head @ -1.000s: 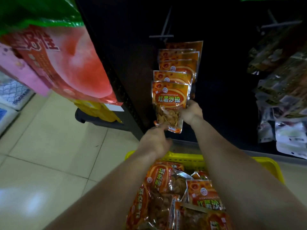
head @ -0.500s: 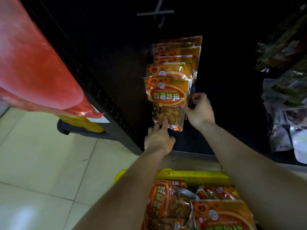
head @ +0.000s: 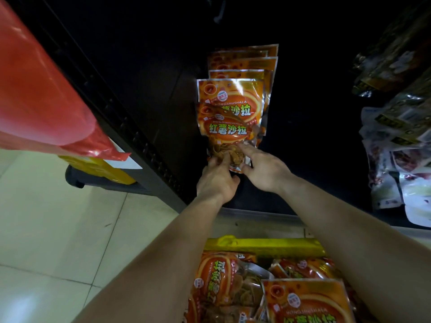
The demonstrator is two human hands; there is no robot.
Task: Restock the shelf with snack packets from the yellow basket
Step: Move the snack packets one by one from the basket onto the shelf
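Several orange snack packets (head: 242,66) hang one behind another in front of the dark shelf back. The front packet (head: 225,131) sits lower than the rest and overlaps the one behind. My left hand (head: 215,183) grips its bottom left edge, with fingers on the clear window and the thumb beneath. My right hand (head: 265,170) lays straight fingers on its bottom right, thumb by the corner. Below my forearms stands the yellow basket (head: 263,245), holding several more of the same packets (head: 303,304).
A large red bag (head: 39,89) hangs at the upper left beside the black shelf upright (head: 121,117). Grey and white packets (head: 401,136) hang at the right. An empty metal peg (head: 219,10) juts out above. Pale tiled floor (head: 58,229) lies to the left.
My right hand has come from the right side of the hanging packets down onto the front packet's bottom. The front packet now hangs lower. The view has moved closer.
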